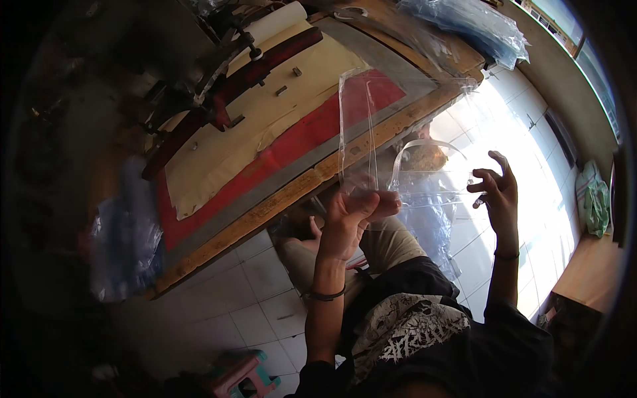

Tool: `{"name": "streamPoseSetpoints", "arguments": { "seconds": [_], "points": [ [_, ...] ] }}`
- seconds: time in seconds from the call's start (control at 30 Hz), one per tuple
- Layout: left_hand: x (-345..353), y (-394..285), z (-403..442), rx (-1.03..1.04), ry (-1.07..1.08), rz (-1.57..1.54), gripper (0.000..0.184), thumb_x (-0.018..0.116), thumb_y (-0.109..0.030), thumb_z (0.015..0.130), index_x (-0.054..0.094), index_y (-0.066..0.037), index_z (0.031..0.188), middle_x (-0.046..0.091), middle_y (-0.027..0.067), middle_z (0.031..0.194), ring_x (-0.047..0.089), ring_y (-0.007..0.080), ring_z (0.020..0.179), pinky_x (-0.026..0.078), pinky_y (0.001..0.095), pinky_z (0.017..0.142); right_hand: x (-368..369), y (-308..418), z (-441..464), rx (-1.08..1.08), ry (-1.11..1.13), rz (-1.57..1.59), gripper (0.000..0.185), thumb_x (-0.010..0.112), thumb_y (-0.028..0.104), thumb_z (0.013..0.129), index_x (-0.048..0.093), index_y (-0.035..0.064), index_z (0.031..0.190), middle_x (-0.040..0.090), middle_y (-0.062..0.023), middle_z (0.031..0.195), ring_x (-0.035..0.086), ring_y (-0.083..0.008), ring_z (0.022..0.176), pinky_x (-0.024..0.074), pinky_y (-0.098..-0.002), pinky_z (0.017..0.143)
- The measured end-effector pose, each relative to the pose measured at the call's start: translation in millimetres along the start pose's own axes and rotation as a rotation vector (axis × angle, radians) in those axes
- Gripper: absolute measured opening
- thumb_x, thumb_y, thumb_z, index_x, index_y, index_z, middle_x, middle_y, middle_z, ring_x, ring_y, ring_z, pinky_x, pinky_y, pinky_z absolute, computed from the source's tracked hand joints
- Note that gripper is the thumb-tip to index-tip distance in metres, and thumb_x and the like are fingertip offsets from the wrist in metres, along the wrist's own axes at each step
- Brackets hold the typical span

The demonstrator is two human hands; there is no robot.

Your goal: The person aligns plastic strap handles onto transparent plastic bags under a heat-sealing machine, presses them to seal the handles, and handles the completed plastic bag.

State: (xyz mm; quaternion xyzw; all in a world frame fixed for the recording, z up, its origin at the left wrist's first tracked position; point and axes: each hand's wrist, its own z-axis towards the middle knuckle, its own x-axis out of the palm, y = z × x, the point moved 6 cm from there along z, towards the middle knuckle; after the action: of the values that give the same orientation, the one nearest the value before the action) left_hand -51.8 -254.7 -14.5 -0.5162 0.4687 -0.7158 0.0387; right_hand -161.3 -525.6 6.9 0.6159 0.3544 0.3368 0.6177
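A clear plastic bag (356,113) with a looped handle hangs in front of my body, upright and see-through. My left hand (355,215) pinches its lower left corner between thumb and fingers. On the right, my right hand (494,189) is raised beside the plastic, its fingers bent and spread apart; no object shows clearly in it. Behind the bag lies the worktable's wooden edge (292,192), with a red sheet (318,126) and a tan sheet (245,132) on top.
A dark machine with a long red bar (272,63) stands over the table. Stacks of clear plastic lie at the table's left end (126,239) and far right corner (471,26). A pink and green stool (245,375) is on the tiled floor; a green bag (592,199) is at the right.
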Motion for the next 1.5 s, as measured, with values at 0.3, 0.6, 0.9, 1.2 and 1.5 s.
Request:
{"name": "streamPoseSetpoints", "arguments": {
  "seconds": [0.3,0.6,0.9,1.2,1.5],
  "points": [
    [40,-81,58,0.205,0.075,0.500,0.037,0.056,-0.001,0.095,0.043,0.000,0.130,0.068,0.0187,0.101,0.071,0.0238,0.087,0.061,0.0358,0.080,-2,47,52,-0.590,0.193,0.178,0.029,0.056,0.007,0.094,0.041,0.0097,0.118,0.052,-0.0288,0.132,0.059,-0.0376,0.117,0.0580,-0.0486,0.087],
    [5,-127,146,-0.131,0.169,0.722,0.068,0.057,-0.001,0.094,0.016,0.003,0.148,0.063,0.0232,0.111,0.071,0.0299,0.088,0.060,0.0361,0.079,32,48,131,-0.086,0.073,0.036,0.051,0.058,0.036,0.097,0.048,-0.0048,0.126,0.066,-0.0189,0.107,0.068,-0.0204,0.066,0.0563,-0.0301,0.049],
    [-41,-124,156,-0.156,0.082,0.480,0.080,0.055,-0.002,0.093,0.005,-0.016,0.154,0.056,0.0218,0.116,0.070,0.0279,0.085,0.062,0.0377,0.070,77,67,178,-0.219,0.189,-0.078,0.067,0.060,0.028,0.094,0.030,0.0018,0.148,0.062,-0.0143,0.128,0.068,-0.0182,0.079,0.0546,-0.0260,0.050],
    [-60,-129,166,-0.112,-0.045,0.268,0.051,0.041,-0.004,0.094,0.019,-0.007,0.140,0.060,0.0249,0.110,0.070,0.0311,0.083,0.063,0.0379,0.071,100,76,249,-0.218,0.267,-0.294,0.059,0.058,0.017,0.093,0.037,0.0054,0.147,0.065,-0.0041,0.122,0.062,-0.0095,0.087,0.0501,-0.0214,0.060],
    [-92,-143,168,-0.042,-0.181,0.168,0.029,0.040,0.000,0.091,0.031,0.002,0.119,0.062,0.0272,0.105,0.069,0.0351,0.086,0.063,0.0394,0.075,144,75,277,-0.174,0.436,-0.217,0.065,0.061,0.021,0.093,0.030,0.0022,0.148,0.063,-0.0119,0.118,0.068,-0.0164,0.091,0.0536,-0.0224,0.054]
  ]
}}
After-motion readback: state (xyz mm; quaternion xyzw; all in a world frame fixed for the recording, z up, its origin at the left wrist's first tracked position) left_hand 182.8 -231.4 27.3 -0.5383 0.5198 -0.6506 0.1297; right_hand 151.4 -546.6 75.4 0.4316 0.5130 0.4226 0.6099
